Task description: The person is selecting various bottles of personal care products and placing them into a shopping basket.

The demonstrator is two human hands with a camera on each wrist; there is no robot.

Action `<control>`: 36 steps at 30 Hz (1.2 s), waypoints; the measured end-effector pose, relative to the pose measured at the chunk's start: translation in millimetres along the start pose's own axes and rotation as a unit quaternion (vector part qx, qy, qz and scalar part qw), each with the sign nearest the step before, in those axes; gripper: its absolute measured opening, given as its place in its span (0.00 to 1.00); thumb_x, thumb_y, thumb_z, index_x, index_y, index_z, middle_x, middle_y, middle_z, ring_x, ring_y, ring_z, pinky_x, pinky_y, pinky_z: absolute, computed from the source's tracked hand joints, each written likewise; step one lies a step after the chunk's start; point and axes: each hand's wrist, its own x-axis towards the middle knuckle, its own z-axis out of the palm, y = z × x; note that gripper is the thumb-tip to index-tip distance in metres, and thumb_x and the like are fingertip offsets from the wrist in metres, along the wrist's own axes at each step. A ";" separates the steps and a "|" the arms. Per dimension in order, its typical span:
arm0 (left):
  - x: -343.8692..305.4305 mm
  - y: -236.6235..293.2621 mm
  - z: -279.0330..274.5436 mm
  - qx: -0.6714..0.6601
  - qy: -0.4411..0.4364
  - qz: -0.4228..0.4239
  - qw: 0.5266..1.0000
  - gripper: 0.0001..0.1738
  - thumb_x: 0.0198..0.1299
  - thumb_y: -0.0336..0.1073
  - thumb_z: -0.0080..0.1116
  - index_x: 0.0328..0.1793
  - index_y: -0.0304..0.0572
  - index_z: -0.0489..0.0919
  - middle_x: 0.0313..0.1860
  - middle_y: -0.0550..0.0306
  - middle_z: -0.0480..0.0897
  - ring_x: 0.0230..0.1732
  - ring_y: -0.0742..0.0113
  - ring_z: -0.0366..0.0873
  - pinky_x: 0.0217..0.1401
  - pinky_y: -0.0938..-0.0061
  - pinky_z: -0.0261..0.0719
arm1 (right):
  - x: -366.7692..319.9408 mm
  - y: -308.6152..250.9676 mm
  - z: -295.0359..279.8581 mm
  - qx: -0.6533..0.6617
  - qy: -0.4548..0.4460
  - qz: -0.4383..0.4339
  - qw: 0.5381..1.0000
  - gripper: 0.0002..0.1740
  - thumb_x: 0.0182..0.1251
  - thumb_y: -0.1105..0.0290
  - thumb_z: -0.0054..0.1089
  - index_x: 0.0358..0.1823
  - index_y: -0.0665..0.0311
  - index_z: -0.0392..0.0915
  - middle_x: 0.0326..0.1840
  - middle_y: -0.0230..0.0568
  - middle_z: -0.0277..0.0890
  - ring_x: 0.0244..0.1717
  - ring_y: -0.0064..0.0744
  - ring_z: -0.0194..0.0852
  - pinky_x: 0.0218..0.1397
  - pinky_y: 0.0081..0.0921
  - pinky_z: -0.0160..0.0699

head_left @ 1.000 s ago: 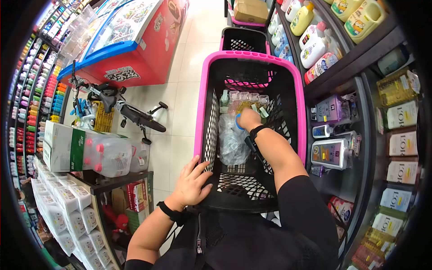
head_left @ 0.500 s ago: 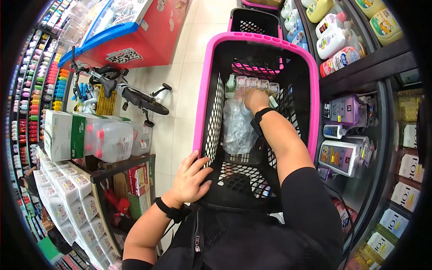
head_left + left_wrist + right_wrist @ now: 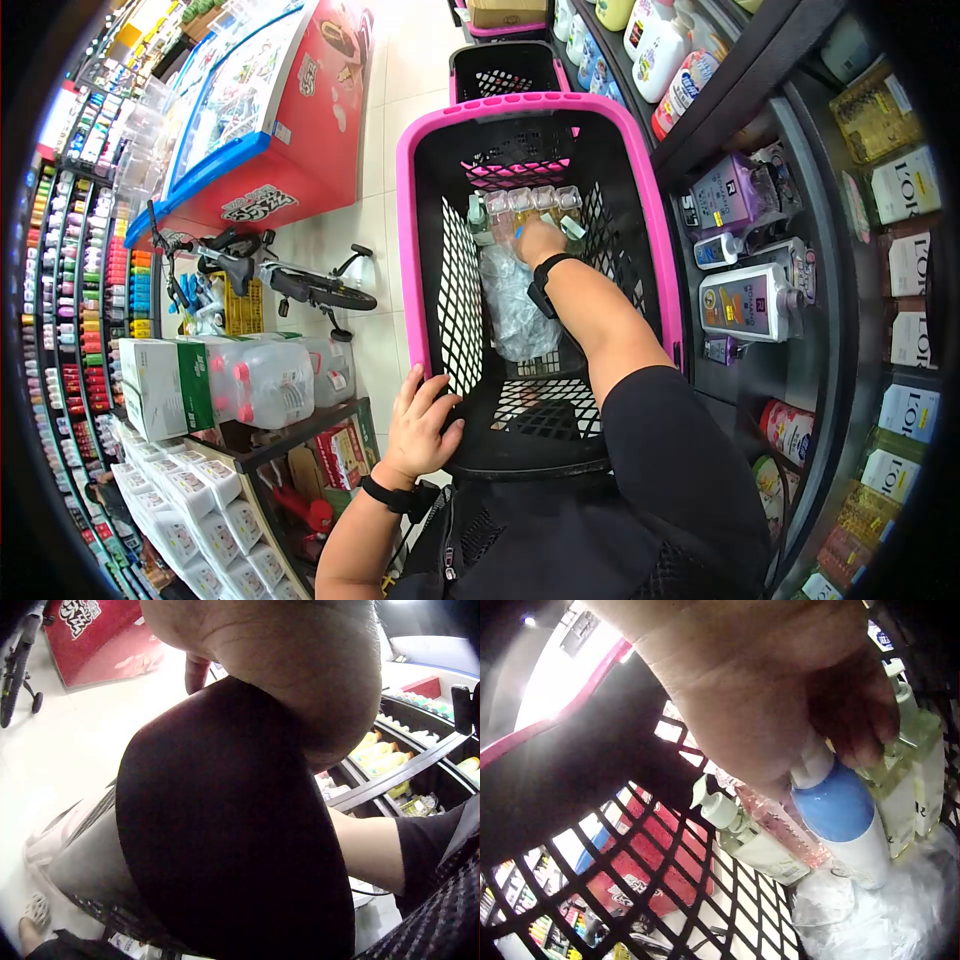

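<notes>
My right hand [image 3: 540, 243] reaches into a black shopping basket with a pink rim [image 3: 408, 230]. In the right wrist view its fingers curl round the neck of a blue-and-white pump bottle [image 3: 847, 817], which leans at a slant. Beside that stand a pale pump bottle [image 3: 757, 844] and a pink bottle [image 3: 791, 829], with yellow-green pump bottles on the other side. Crumpled clear plastic [image 3: 520, 305] lies on the near side of the bottles. My left hand [image 3: 420, 430] rests on the basket's near left rim, fingers spread loosely over it.
Shelves of detergent and shampoo bottles [image 3: 745, 303] line the right side. To the left are a red ice-cream freezer [image 3: 290, 160], a small bicycle [image 3: 310, 283] and clear jugs with pink caps [image 3: 275, 385]. A second black basket [image 3: 505, 75] stands beyond.
My right hand moved forward from over the plastic to the row of bottles, taking the blue-topped bottle along. The head view shifted; my left hand stays on the rim.
</notes>
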 end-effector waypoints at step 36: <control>-56.8 123.2 8.8 -0.091 -0.136 0.429 0.889 0.15 0.61 0.32 0.66 0.51 0.33 0.81 0.47 0.40 0.83 0.53 0.37 0.77 0.55 0.55 0.76 | -838.5 130.3 -54.8 0.007 0.786 0.314 0.532 0.16 0.59 0.75 0.66 0.49 0.67 0.76 0.43 0.48 0.77 0.47 0.49 0.77 0.53 0.39 0.76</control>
